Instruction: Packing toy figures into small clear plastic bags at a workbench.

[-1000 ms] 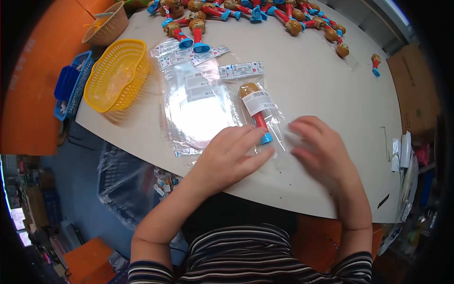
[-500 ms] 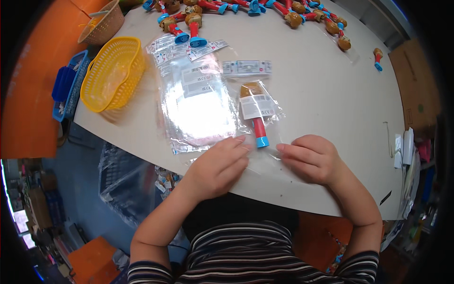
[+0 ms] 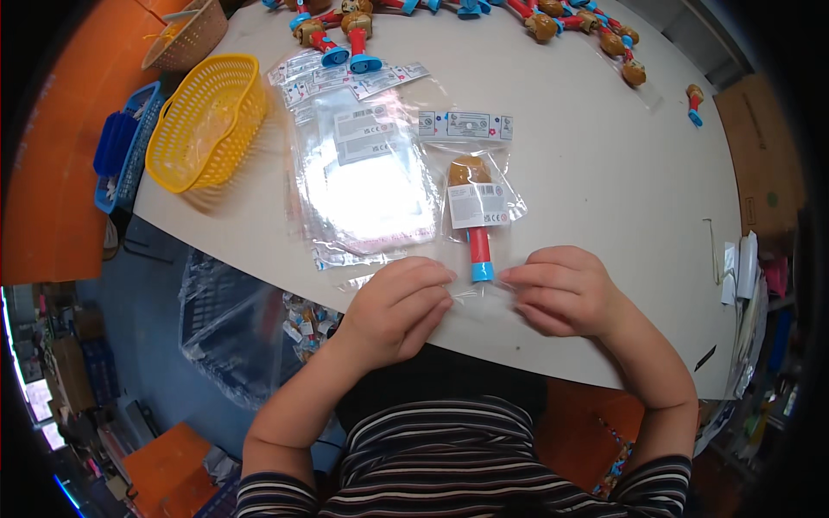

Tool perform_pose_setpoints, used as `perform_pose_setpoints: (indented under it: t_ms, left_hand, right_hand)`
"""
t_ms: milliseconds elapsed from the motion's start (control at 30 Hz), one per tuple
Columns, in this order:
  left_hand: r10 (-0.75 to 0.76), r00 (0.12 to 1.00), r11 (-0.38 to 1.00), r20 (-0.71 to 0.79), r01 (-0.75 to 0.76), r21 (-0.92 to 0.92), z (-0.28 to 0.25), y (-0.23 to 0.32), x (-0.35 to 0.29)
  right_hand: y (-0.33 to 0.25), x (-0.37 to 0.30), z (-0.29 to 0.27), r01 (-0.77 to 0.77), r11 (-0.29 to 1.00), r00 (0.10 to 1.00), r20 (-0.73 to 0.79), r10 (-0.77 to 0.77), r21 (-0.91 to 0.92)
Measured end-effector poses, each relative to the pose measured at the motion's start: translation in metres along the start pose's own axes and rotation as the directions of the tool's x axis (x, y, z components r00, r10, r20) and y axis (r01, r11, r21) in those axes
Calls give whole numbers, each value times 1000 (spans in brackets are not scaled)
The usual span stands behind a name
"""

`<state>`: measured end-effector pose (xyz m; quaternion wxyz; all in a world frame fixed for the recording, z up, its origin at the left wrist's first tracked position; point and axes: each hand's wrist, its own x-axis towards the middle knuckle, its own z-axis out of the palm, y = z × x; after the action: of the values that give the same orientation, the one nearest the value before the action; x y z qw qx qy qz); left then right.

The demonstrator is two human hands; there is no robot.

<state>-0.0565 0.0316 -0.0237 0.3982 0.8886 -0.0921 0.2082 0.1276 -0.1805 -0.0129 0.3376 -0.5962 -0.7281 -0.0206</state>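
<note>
A clear plastic bag (image 3: 518, 203) with a printed header strip lies on the table in front of me. Inside it is a toy (image 3: 480, 246) with a rounded brown head, a red stem and a blue end; a white label covers its middle. My left hand (image 3: 401, 306) pinches the bag's open-looking lower edge on the left, beside the blue end. On the other side, the fingertips of my right hand (image 3: 561, 292) are pinched together at that same edge. To the left lies a stack of flat clear bags (image 3: 367, 194) with printed headers.
Several loose brown, red and blue toys (image 3: 358, 39) lie along the far side. A single toy (image 3: 694, 104) sits at the far right. Left are a yellow basket (image 3: 246, 112), a blue basket (image 3: 142, 155) and a beige basket (image 3: 203, 47). A cardboard box (image 3: 768, 164) stands right.
The bag with the toy has slid a little toward me. Both hands stay at its lower edge, the right fingertips now closer to the blue end. The view has shifted slightly.
</note>
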Motion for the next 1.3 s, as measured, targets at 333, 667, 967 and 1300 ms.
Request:
perform_pose_setpoints:
  t_ms: [333,667,967,1300]
  left_hand:
    - [-178,984,980,8,178,-85,-2,5,0]
    - [-390,920,919,-37,391,37,5,20,9]
    - [-491,866,867,-99,497,46,9,27,18]
    - [-581,805,806,-118,550,-217,5,22,7]
  right_hand:
    - [-5,2,-6,-460,752,885,173,433,472]
    - [-20,38,-24,-902,368,430,538,725,226]
    - [-23,33,-26,-938,166,329,625,708,306]
    - [-33,36,-25,-799,525,600,324,731,294]
